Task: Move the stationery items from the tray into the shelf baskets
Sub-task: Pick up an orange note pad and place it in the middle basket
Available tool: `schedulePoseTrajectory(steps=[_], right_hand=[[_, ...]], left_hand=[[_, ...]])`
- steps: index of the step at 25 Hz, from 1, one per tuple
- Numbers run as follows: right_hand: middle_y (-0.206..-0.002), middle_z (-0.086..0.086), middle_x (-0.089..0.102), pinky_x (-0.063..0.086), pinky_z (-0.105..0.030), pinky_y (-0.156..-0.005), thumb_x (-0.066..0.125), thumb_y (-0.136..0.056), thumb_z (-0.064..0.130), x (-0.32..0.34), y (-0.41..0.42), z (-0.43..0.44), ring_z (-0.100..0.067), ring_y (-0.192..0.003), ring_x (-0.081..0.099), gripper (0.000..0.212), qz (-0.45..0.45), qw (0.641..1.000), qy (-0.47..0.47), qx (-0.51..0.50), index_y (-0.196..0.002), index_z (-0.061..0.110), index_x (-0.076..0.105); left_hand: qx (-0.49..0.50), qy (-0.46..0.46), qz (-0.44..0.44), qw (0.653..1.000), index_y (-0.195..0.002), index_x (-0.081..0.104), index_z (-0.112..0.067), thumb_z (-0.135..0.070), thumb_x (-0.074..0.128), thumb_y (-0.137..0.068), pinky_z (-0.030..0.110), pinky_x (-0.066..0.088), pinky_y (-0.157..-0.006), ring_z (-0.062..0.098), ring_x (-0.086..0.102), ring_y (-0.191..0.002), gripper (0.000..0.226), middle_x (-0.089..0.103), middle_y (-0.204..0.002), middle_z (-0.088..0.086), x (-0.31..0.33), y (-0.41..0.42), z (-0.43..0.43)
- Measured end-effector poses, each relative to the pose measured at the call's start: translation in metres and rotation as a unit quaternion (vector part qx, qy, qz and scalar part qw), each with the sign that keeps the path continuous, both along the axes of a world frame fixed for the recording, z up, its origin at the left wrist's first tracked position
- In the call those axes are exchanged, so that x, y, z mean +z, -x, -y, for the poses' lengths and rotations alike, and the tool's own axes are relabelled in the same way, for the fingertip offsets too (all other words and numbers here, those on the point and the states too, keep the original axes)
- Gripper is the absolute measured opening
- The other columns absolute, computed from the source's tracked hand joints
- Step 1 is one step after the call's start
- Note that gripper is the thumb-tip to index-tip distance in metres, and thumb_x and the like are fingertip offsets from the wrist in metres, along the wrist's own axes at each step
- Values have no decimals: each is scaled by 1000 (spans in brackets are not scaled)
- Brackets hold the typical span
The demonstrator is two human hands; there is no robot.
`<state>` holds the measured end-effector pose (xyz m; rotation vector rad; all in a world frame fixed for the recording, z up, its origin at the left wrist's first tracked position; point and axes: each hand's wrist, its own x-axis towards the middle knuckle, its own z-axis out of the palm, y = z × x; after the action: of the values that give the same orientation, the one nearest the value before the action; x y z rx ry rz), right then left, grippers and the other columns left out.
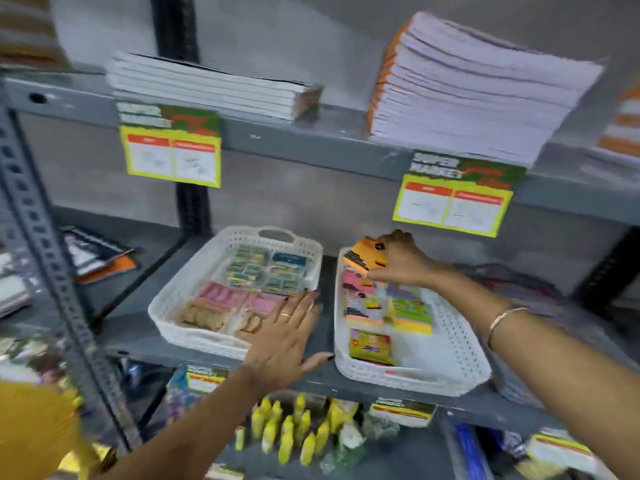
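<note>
Two white perforated baskets stand side by side on a grey metal shelf. The left basket (162, 306) holds flat packs in green, pink and tan. The right basket (460, 341) holds pink, green and yellow packs. My right hand (398, 261) is over the far end of the right basket, shut on an orange sticky-note pack (362, 256). My left hand (284, 341) lies flat with fingers spread on the near right corner of the left basket, holding nothing. No tray is in view.
The shelf above carries a stack of white notebooks (207, 86) and a taller stack of orange-spined books (467, 91), with yellow price tags (171, 157) hanging from its edge. Yellow bottles (294, 431) fill the shelf below. A slotted steel upright (48, 254) stands at left.
</note>
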<state>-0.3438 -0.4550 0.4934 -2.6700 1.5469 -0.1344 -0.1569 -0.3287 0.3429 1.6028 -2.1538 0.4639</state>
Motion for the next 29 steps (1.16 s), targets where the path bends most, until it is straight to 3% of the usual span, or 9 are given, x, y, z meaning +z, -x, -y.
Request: schedulePoseTrajectory(steps=[4, 9, 14, 17, 20, 22, 24, 26, 29], right_hand=[[-122, -19, 47, 33, -32, -94, 49, -42, 62, -38, 55, 5, -33, -118, 38, 101, -13, 997, -63, -52, -132, 16, 43], [-124, -18, 38, 36, -34, -98, 73, -69, 32, -76, 101, -3, -32, -121, 34, 79, -19, 988, -129, -80, -132, 4, 36], [-130, -15, 37, 37, -34, -101, 73, -70, 31, -103, 122, -6, -29, -123, 33, 85, -53, 984, -155, -74, -137, 4, 30], [-128, -15, 38, 38, -34, -99, 72, -70, 31, -108, 123, -3, -28, -121, 34, 81, -62, 984, -152, -67, -135, 5, 33], [-127, -15, 37, 38, -36, -99, 71, -70, 31, -113, 121, 0, -29, -122, 32, 78, -78, 983, -155, -56, -133, 4, 34], [-130, -15, 35, 38, -36, -101, 71, -71, 31, -117, 120, 1, -29, -124, 30, 81, -87, 982, -158, -50, -136, 4, 31], [-133, -15, 34, 38, -36, -101, 71, -72, 30, -120, 118, 2, -28, -125, 29, 84, -93, 981, -162, -45, -139, 5, 27], [-137, -15, 31, 36, -35, -103, 71, -73, 30, -124, 118, 3, -28, -128, 28, 87, -103, 980, -167, -40, -141, 5, 23], [-139, -15, 30, 34, -35, -105, 71, -74, 29, -128, 120, 3, -29, -130, 27, 88, -120, 977, -170, -34, -142, 5, 21]], left_hand=[[-65, -20, 18, 998, -123, 57, -5, -63, 23, -92, 43, 41, -98, 29, 46, -124, 74, 53, -133, 15, -4, 48, 23], [-58, -52, 14, 997, -120, 58, -4, -61, 16, -95, 44, 41, -97, 31, 46, -124, 75, 51, -134, 17, -13, 79, 27], [-34, -41, -104, 993, -142, 23, 1, -61, 25, -94, 39, 22, -107, 29, 24, -136, 78, 32, -146, 22, -35, 76, 9], [-10, -52, -122, 991, -148, 6, -3, -67, 18, -92, 36, 24, -106, 27, 23, -135, 86, 31, -147, 22, -53, 65, -2], [34, -98, -94, 990, -144, 20, 4, -68, 23, -88, 37, 40, -97, 29, 37, -129, 91, 39, -142, 21, -63, 53, 1], [39, -138, -47, 989, -137, 38, 4, -67, 27, -85, 42, 41, -95, 30, 48, -123, 89, 47, -137, 19, -70, 47, 4], [42, -172, -11, 984, -130, 51, 1, -68, 16, -89, 44, 41, -95, 28, 53, -119, 88, 54, -131, 16, -76, 44, 6], [40, -188, -2, 981, -125, 57, -1, -68, 10, -89, 44, 41, -95, 27, 56, -115, 89, 58, -126, 14, -79, 42, 7], [36, -175, 3, 984, -124, 58, -1, -66, 27, -85, 45, 42, -95, 28, 57, -113, 82, 60, -124, 14, -81, 44, 9]])
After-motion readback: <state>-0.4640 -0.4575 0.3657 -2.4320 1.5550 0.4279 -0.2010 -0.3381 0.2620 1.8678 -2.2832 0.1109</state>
